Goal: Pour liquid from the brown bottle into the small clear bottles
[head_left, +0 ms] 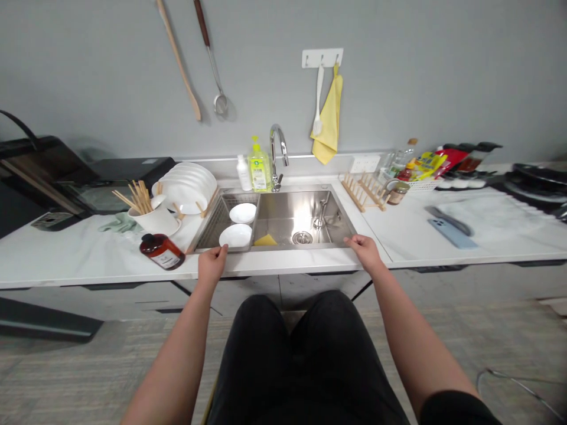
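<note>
My left hand (212, 264) rests on the counter's front edge with its fingers curled, the thumb and forefinger at the sink's front left rim. Just beyond those fingertips is a white bowl (235, 235), with a second white bowl (243, 213) behind it. Both sit in a wire drain basket (219, 218) in the left part of the steel sink (290, 206). My right hand (364, 251) touches the sink's front right corner, its fingers drawn together. No object shows in either hand. A yellow sponge (266, 240) lies in the sink, left of the drain (302, 237).
Left of the sink, an amber bottle (162, 251) lies tilted near the edge, before a chopstick holder (159, 218) and racked white plates (186, 183). Behind stand the faucet (275, 153) and green soap bottle (259, 168). A wooden rack (364, 192) and phone (452, 232) are at right.
</note>
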`<action>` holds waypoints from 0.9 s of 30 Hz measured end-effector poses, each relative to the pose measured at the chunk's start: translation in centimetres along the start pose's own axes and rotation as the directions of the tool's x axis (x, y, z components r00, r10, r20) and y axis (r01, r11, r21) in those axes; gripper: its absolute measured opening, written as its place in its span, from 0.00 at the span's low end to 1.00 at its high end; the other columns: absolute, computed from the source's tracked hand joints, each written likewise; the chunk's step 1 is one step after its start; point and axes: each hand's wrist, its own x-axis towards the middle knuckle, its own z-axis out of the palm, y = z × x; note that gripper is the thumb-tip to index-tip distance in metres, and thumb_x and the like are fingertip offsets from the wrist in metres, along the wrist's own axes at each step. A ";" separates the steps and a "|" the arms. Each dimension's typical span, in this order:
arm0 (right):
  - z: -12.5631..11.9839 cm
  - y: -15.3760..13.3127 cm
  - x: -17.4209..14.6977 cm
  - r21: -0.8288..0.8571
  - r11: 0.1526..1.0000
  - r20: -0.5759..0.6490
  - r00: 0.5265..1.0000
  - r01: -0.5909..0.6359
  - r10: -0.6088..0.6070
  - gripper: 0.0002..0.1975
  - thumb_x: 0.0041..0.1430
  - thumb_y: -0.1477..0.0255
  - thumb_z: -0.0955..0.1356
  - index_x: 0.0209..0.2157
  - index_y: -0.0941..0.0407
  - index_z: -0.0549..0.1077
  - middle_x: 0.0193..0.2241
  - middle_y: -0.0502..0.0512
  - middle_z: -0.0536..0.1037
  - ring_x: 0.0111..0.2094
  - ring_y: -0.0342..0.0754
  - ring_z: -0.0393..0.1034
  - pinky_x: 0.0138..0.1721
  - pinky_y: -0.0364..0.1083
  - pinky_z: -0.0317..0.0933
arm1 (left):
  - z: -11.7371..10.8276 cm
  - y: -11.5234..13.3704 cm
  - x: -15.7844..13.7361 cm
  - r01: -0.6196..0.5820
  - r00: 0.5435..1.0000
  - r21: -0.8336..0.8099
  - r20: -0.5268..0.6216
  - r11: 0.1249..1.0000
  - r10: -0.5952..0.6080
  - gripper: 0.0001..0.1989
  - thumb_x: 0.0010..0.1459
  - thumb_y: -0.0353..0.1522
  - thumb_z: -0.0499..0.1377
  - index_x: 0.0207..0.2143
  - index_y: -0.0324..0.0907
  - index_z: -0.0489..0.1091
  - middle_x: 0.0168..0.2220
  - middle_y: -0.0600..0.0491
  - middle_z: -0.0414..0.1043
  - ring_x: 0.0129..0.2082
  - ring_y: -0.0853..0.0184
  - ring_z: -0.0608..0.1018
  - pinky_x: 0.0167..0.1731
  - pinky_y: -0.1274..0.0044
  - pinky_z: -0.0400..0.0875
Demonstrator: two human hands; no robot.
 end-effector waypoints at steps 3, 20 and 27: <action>-0.1 1.0 0.5 0.050 0.999 -0.039 0.999 -0.018 0.020 0.29 0.59 0.48 0.75 0.20 0.50 0.60 0.19 0.43 0.55 0.25 0.44 0.48 0.29 0.47 0.46 | -0.2 -0.2 0.0 -0.015 1.000 0.008 -0.002 1.000 0.015 0.28 0.66 0.53 0.56 0.20 0.45 0.59 0.21 0.55 0.54 0.27 0.66 0.63 0.32 0.71 0.54; -0.7 0.3 -0.9 -0.086 0.995 0.101 0.994 0.059 -0.050 0.31 0.63 0.47 0.73 0.20 0.51 0.58 0.20 0.45 0.55 0.25 0.45 0.51 0.30 0.47 0.48 | -9.6 2.6 -4.0 0.048 0.928 -0.007 -0.370 0.999 -0.047 0.21 0.71 0.51 0.59 0.43 0.43 0.78 0.30 0.54 0.73 0.32 0.62 0.73 0.37 0.72 0.70; -0.2 -1.1 -1.9 -0.189 0.975 0.140 0.986 0.114 -0.089 0.31 0.66 0.46 0.71 0.21 0.51 0.59 0.20 0.46 0.57 0.25 0.46 0.53 0.31 0.48 0.49 | -17.5 0.6 4.3 0.089 0.922 0.452 -0.374 0.888 0.098 0.17 0.70 0.45 0.60 0.50 0.43 0.78 0.47 0.48 0.74 0.47 0.55 0.78 0.57 0.60 0.76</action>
